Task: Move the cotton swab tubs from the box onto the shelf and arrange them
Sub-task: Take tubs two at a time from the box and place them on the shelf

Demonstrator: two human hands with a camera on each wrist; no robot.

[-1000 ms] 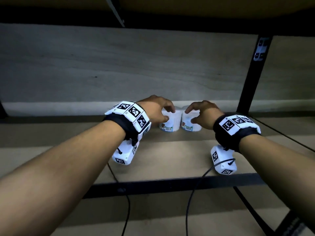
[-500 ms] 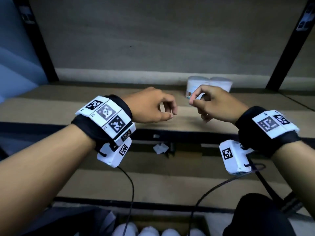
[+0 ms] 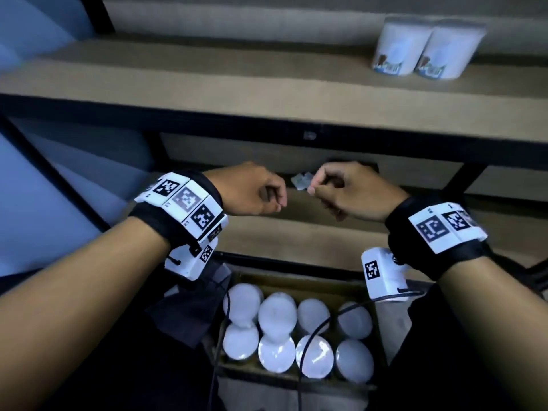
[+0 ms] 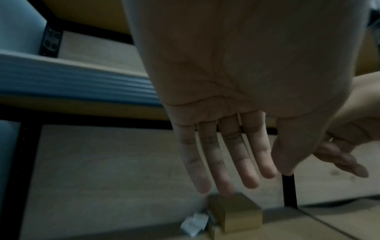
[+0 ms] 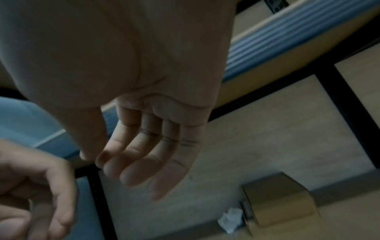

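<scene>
Two white cotton swab tubs (image 3: 397, 48) (image 3: 447, 51) stand side by side, touching, on the wooden shelf (image 3: 207, 84) at the upper right. Below, a cardboard box (image 3: 296, 281) holds several more tubs (image 3: 277, 312), seen as white lids. My left hand (image 3: 277, 200) and right hand (image 3: 314, 188) hover close together between shelf and box. Both are empty. The left wrist view shows my left fingers (image 4: 226, 162) relaxed and nearly straight. My right fingers (image 5: 144, 159) hang loosely in the right wrist view.
A crumpled paper scrap (image 3: 301, 182) and a small cardboard block (image 4: 234, 212) lie on the lower shelf behind my hands. Black cables (image 3: 314, 330) drape across the box. A black shelf upright (image 3: 456, 179) stands at the right. A blue wall is at the left.
Both hands let go of the two tubs on the shelf and drew back and down. The view tilted down, bringing the box of tubs into sight.
</scene>
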